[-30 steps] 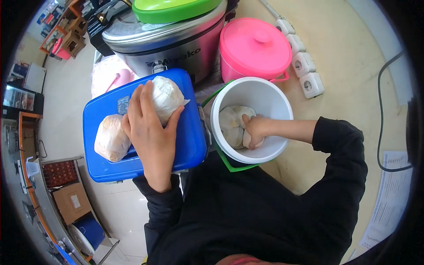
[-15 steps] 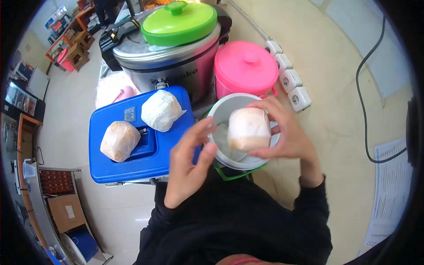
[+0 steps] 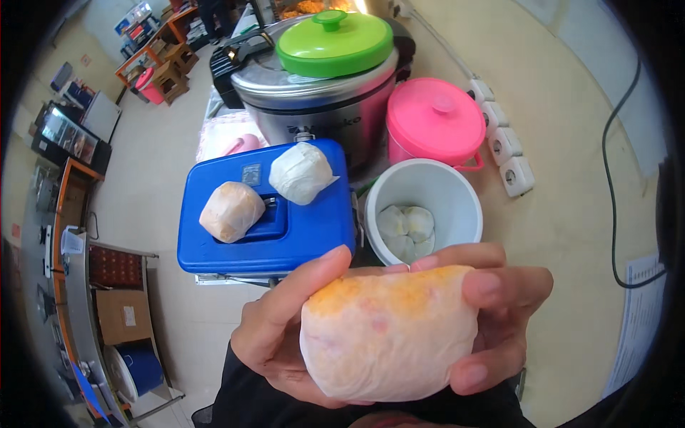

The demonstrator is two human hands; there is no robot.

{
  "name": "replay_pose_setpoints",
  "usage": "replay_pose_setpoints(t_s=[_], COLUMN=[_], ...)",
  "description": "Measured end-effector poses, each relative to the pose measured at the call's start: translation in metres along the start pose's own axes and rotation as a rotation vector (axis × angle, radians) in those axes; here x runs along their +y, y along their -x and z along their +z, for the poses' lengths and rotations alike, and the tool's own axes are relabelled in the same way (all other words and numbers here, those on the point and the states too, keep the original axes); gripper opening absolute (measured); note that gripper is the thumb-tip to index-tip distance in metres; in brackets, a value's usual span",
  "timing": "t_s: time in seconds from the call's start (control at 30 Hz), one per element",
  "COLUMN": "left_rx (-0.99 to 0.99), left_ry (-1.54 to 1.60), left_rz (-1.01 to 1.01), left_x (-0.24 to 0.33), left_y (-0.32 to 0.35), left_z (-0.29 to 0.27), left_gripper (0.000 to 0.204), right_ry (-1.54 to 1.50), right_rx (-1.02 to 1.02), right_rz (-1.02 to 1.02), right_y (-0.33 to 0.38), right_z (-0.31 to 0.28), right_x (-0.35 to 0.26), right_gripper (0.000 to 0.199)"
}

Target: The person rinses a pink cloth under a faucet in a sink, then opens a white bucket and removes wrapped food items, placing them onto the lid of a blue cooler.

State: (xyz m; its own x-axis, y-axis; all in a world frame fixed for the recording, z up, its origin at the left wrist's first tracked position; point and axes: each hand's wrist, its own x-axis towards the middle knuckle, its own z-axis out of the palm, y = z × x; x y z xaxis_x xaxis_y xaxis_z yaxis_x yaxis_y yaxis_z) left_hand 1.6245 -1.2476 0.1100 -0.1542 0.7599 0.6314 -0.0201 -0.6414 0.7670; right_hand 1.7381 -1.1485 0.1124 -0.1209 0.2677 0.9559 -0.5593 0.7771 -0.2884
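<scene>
Close in front of me, both hands grip a rounded paper-wrapped bundle (image 3: 391, 339), pale pinkish white with orange-yellow stains along its top edge. My left hand (image 3: 275, 332) wraps its left side and underside, the thumb at its upper left corner. On the right, the fingers of my right hand (image 3: 503, 307) press against it. Just beyond stands an open white tub (image 3: 457, 192), with several whitish rounded bundles (image 3: 408, 227) at its bottom. Two similar bundles, one peach-toned (image 3: 231, 212) and one white (image 3: 302, 173), lie on a blue cooler box lid (image 3: 214, 257).
Behind the cooler is a large steel rice cooker (image 3: 321, 118) topped by a green lid (image 3: 334, 46). A pink lidded tub (image 3: 437, 118) stands beside it. White wall sockets (image 3: 505, 146) and a hanging black cable (image 3: 605, 150) are at right. Shelving (image 3: 121, 314) fills the lower left.
The bundle has come out from over the tub toward me, exposing the tub's inside. My left hand, apart from it before, now holds it too. The view has shifted.
</scene>
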Motion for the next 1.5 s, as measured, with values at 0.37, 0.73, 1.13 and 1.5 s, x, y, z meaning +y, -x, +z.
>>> replay_pose_setpoints(t_s=[0.37,0.73,1.13,1.5], left_rx=[-0.005,0.203,0.265,0.073], left_ry=[0.094,0.156,0.163,-1.006], left_rz=[-0.151,-0.45,-0.402,-0.569], left_x=[0.029,-0.007,0.05,-0.144], left_y=[-0.003,0.05,0.095,0.179], left_z=[-0.014,-0.083,-0.276,-0.443], left_gripper=[0.074,0.084,0.093,0.068], right_ry=[-0.034,0.011,0.093,0.824], right_rx=[0.213,-0.334,-0.726,-0.754], right_rz=[0.21,0.556,0.514,0.779], right_y=[0.016,0.051,0.015,0.009], right_z=[0.018,0.039,0.215,0.27], right_x=[-0.007,0.04,0.08,0.139], right_gripper=[0.028,0.083,0.083,0.065])
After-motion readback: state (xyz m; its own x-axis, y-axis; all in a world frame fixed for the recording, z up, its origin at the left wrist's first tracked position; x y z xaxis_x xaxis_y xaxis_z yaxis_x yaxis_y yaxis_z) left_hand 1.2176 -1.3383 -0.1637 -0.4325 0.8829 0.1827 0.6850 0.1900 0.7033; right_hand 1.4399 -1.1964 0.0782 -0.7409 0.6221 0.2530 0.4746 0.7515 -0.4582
